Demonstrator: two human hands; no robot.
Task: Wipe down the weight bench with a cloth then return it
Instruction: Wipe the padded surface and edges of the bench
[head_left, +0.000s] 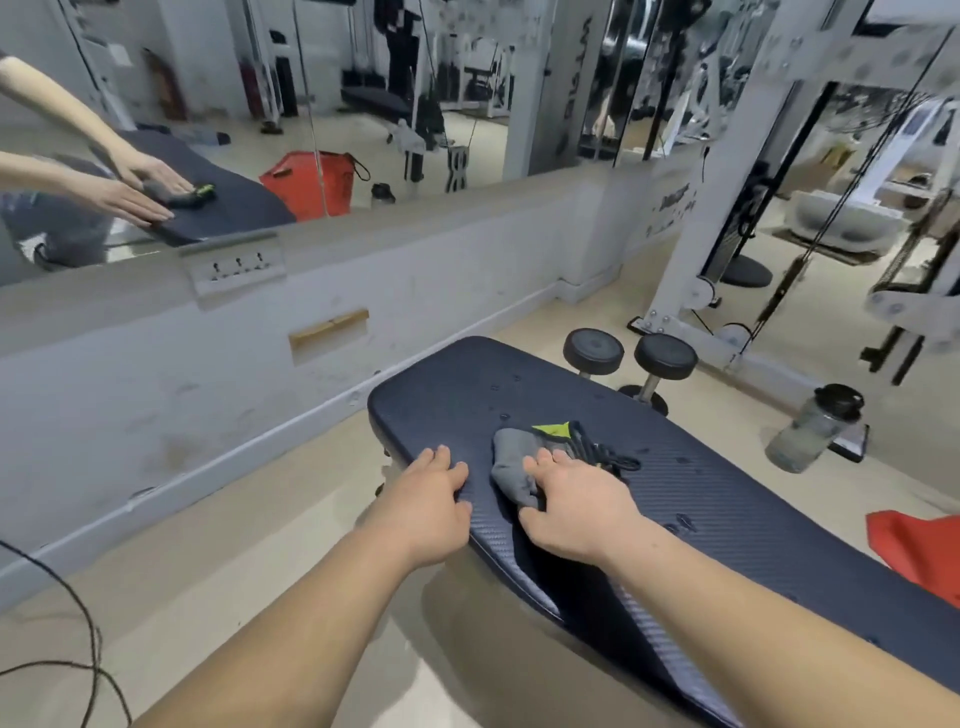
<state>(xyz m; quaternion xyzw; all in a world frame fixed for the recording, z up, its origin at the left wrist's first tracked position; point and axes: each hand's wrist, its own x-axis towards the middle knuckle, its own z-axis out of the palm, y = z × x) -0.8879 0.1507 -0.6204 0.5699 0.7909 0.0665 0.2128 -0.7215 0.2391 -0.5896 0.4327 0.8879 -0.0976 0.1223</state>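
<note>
The dark blue padded weight bench (727, 499) runs from the centre toward the lower right, with small water drops on its surface. A grey cloth (511, 462) with a yellow-green patch and black edging lies on the pad near its far end. My right hand (576, 506) presses flat on the cloth, fingers over its near part. My left hand (426, 501) rests on the bench's left edge, fingers spread on the pad and holding nothing.
Two black dumbbells (631, 358) stand on the floor beyond the bench. A clear bottle with a black lid (810, 428) sits to the right. A red bag (919, 551) lies on the bench's right side. A wall mirror (311, 104) is ahead, a cable machine (727, 208) at right, and a black cord (78, 623) at lower left.
</note>
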